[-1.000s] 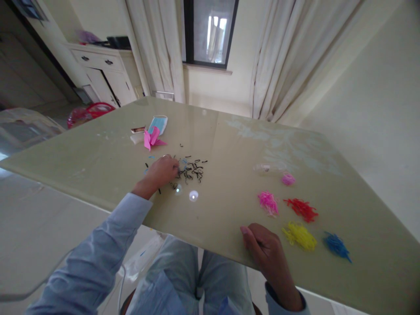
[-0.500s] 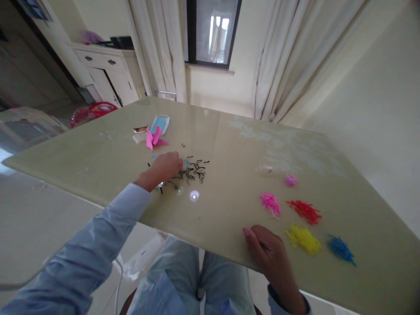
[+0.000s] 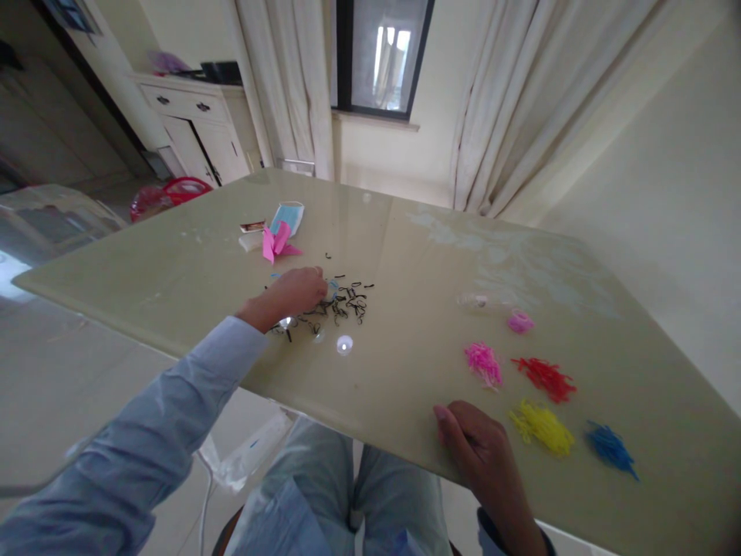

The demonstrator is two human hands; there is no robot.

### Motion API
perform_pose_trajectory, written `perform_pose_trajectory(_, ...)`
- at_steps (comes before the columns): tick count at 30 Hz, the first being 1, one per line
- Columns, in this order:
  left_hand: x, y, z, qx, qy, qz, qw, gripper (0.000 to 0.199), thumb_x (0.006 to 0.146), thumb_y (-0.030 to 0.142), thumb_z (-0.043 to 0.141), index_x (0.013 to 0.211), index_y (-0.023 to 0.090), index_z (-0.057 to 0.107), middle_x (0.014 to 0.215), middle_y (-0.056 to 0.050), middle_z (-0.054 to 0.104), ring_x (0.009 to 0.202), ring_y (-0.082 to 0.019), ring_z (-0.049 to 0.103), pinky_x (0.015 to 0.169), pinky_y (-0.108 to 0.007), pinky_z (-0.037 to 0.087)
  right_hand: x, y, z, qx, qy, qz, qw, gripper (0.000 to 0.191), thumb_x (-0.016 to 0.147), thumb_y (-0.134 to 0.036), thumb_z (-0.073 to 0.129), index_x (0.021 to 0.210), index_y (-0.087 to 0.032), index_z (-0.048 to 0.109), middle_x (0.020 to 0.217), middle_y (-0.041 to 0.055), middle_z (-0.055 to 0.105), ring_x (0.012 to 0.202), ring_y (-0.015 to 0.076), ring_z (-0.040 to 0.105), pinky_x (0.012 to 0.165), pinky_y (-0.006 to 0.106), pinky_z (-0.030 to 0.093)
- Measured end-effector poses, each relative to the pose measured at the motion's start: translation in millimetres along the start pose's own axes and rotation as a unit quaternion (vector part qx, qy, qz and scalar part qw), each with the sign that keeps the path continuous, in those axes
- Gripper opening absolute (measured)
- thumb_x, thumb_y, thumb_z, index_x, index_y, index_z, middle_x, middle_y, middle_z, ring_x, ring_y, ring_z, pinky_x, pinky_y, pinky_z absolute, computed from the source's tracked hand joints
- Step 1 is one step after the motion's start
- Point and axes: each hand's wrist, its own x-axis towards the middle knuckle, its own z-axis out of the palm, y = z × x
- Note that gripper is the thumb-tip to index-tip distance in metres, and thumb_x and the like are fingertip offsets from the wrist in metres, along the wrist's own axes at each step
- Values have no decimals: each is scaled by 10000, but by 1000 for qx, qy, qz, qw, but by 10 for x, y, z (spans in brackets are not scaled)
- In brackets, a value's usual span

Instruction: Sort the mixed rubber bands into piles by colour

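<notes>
My left hand (image 3: pixel 295 293) reaches over a scattered pile of small black elastic bands (image 3: pixel 347 301). Its fingers are closed together and point down into the pile, with the tips hidden. A few light blue bands (image 3: pixel 333 287) show right beside those fingers. My right hand (image 3: pixel 478 444) rests in a loose fist at the table's near edge, and nothing shows in it. Close to this fist are sorted heaps of bands: pink (image 3: pixel 484 364), red (image 3: pixel 545 378), yellow (image 3: pixel 543 427) and blue (image 3: pixel 612 448).
Beyond the heaps lie a pink-purple bundle (image 3: pixel 519 321) and a clear plastic tube or bag (image 3: pixel 480 300). Farther left on the table (image 3: pixel 405 371) are a pink folded-paper shape (image 3: pixel 279 243), a blue face mask (image 3: pixel 289 217) and a small white block (image 3: pixel 251 242).
The whole view has shifted slightly to the right. My left hand stays over the black bands with little visible movement; my right fist has kept its place on the table.
</notes>
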Motion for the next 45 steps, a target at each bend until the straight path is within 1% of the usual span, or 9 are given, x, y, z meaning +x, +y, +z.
perform_pose_trajectory(3,-3,-10,8,25,-20,32,999,288,860,212,449,861,172,734,971,-124,637,857,-230,627,792,-343,468,3,-1,0,-1,4,-3,1000,443,988,-316,468,565,-213,384,527,-33,405,487,106,427,489,241,326)
perform_pose_trajectory(6,-18,-28,18,-28,23,25,999,245,831,236,484,858,164,716,962,-108,640,855,-225,626,787,-334,470,11,-5,4,0,5,-4,1000,449,988,-321,470,564,-213,372,526,-38,385,480,103,417,484,241,320)
perform_pose_trajectory(10,-102,55,25,-250,105,-69,960,174,789,290,562,824,158,669,783,-44,657,688,-164,590,652,-283,457,11,1,9,-1,2,3,1000,453,993,-340,464,563,-211,402,528,-31,410,488,108,426,492,246,325)
perform_pose_trajectory(12,-173,167,33,-449,119,-112,879,199,779,346,612,842,160,644,713,-10,649,568,-118,530,548,-249,413,7,5,9,1,-2,5,1000,459,996,-348,457,561,-209,420,529,-26,425,497,112,436,500,249,330)
perform_pose_trajectory(16,-301,491,87,-755,97,-95,641,253,732,354,742,843,159,626,772,-4,678,494,-53,459,500,-212,372,2,5,6,2,-4,9,1000,462,995,-353,458,558,-209,429,525,-26,433,500,115,437,507,252,333)
perform_pose_trajectory(19,-335,766,142,-829,60,-85,549,253,705,305,798,845,153,651,773,-7,684,490,-37,464,495,-194,368,4,-2,8,4,2,10,1000,455,993,-341,463,559,-211,412,525,-30,419,500,114,431,505,250,327)
perform_pose_trajectory(26,-327,1323,95,-861,-11,-63,505,254,658,246,844,839,146,697,766,-23,702,500,-42,499,491,-189,373,10,-24,18,3,6,19,1000,465,989,-329,469,549,-209,378,532,-39,376,507,106,397,517,248,303)
perform_pose_trajectory(35,-289,1812,35,-883,-73,-22,463,188,666,192,836,819,164,731,738,-3,685,507,-36,506,505,-179,372,26,-34,-30,90,-5,72,993,509,997,-375,435,522,-194,448,517,-26,424,508,105,417,532,255,309)
perform_pose_trajectory(45,-205,2089,-28,-943,-87,-22,321,157,735,146,774,880,146,713,803,12,669,490,-7,456,493,-163,393,31,-37,-37,124,6,87,988,508,984,-365,463,513,-178,498,509,-27,428,494,98,406,528,257,287)
